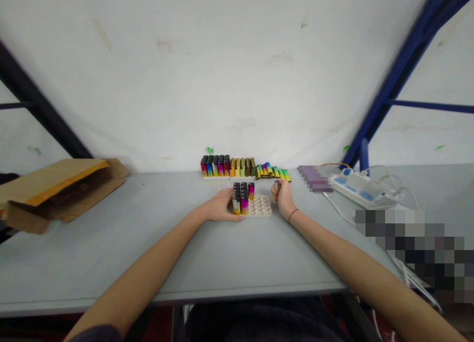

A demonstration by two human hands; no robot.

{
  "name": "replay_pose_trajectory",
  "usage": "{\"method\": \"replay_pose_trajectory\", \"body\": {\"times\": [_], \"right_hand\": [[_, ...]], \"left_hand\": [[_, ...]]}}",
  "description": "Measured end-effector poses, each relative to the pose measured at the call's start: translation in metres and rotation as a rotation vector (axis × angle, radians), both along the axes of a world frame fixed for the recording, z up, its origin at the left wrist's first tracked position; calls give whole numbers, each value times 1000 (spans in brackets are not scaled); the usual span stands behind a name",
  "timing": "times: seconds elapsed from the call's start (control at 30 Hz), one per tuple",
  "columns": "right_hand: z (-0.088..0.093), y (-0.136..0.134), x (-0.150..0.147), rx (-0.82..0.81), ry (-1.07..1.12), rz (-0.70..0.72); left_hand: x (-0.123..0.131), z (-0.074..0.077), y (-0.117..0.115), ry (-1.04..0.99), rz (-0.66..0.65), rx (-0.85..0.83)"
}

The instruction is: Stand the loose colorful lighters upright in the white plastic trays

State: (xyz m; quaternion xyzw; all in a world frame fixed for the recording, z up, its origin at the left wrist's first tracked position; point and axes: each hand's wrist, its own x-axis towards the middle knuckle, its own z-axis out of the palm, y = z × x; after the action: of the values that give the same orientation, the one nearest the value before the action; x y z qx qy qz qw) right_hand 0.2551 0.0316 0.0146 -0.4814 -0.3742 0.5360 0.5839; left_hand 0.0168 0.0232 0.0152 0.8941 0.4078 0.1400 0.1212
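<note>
A white tray (261,207) with round holes lies mid-table, and several rainbow-coloured lighters (242,197) stand in its left part. My left hand (220,206) rests on the table against the tray's left side, fingers curled beside the lighters. My right hand (283,195) is closed just right of the tray and holds a single lighter (276,185) upright. Behind the tray, a full tray of lighters (226,166) stands by the wall, with several loose lighters (273,171) lying to its right.
An open brown cardboard box (55,192) lies on its side at the table's left end. A white power strip (361,188) with cables sits at the right. Blue shelf struts (400,70) rise at the right, dark ones at the left.
</note>
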Motion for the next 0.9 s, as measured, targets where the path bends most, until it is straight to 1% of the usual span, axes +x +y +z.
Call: {"method": "replay_pose_trajectory", "body": {"times": [0.2, 0.37, 0.6, 0.8, 0.9], "right_hand": [[1, 0, 1, -16, -29, -21], [4, -2, 1, -33, 29, -13], [2, 3, 2, -34, 87, -17], [3, 1, 2, -27, -1, -7], [3, -1, 2, -27, -12, 4]], "left_hand": [[1, 1, -2, 16, 20, 7], [1, 0, -1, 19, 25, 7], [1, 1, -1, 19, 18, 5], [1, 1, -1, 22, 18, 5], [0, 1, -1, 28, 28, 3]]}}
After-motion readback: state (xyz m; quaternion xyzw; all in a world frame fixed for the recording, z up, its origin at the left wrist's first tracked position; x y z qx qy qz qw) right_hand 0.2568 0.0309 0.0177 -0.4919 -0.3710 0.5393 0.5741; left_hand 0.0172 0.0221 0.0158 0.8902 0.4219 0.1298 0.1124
